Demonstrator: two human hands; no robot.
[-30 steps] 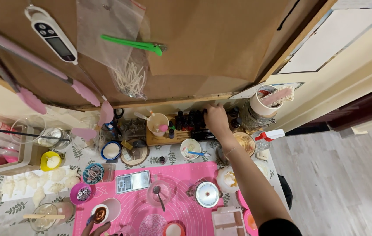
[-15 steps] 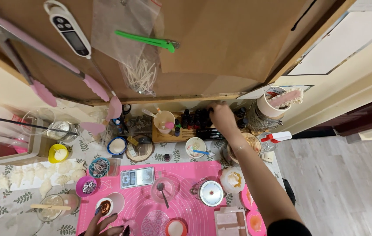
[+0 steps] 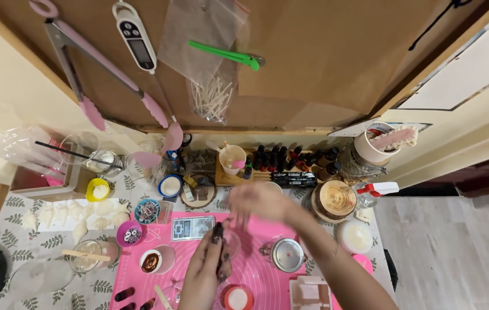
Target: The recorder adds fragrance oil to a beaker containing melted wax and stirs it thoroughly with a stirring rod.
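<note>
Back from the rack of dark bottles (image 3: 290, 158), my right hand (image 3: 256, 201) has come over the pink silicone mat (image 3: 256, 270), blurred, so I cannot tell how far its fingers are open. Under both hands lies a leaf-patterned surface (image 3: 20, 229) against a brown board, grey floor off to the right. My left hand (image 3: 207, 270) has its fingers curled shut around a small dark bottle (image 3: 217, 232), upright, just beside the flat scale (image 3: 193, 227) and near a shiny metal pot (image 3: 287, 255).

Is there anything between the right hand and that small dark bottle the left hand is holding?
Nothing visible. The left hand holds the small dark bottle upright over the pink mat, and the blurred right hand is just above it, with no object between them.
</note>
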